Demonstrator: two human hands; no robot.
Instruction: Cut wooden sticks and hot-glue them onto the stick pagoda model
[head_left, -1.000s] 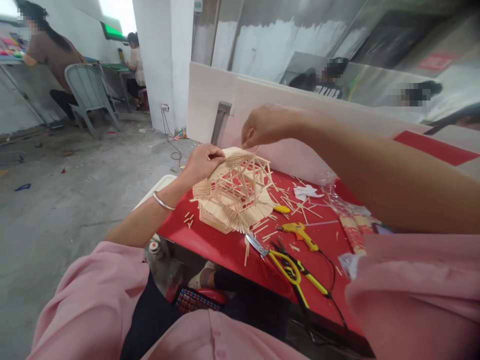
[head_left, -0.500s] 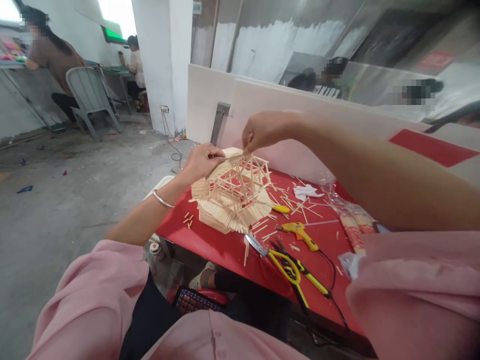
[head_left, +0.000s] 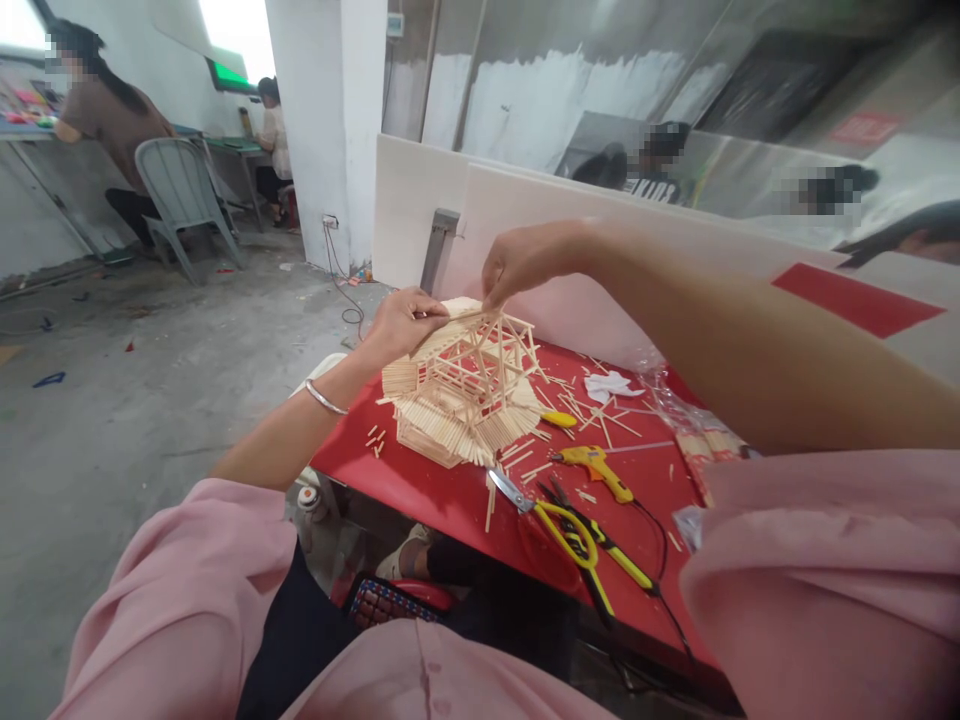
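Note:
A model house (head_left: 465, 392) built of thin wooden sticks stands on the red table (head_left: 427, 490), its roof frame open. My left hand (head_left: 401, 322) is closed on the left edge of the roof, fingers curled over the sticks. My right hand (head_left: 525, 262) reaches across from the right and pinches a stick at the top of the roof frame. Both arms come out of pink sleeves; a silver bangle (head_left: 324, 400) sits on my left wrist.
On the table lie a yellow glue gun (head_left: 596, 468), yellow-handled scissors (head_left: 551, 520), pliers (head_left: 600, 545), loose sticks (head_left: 600, 415), a crumpled tissue (head_left: 611, 385) and plastic bags (head_left: 690, 430). White partition boards (head_left: 450, 200) stand behind. Other people sit at tables at the far left.
My right hand has come down a little onto the top of the roof frame. My left hand keeps its hold on the roof edge.

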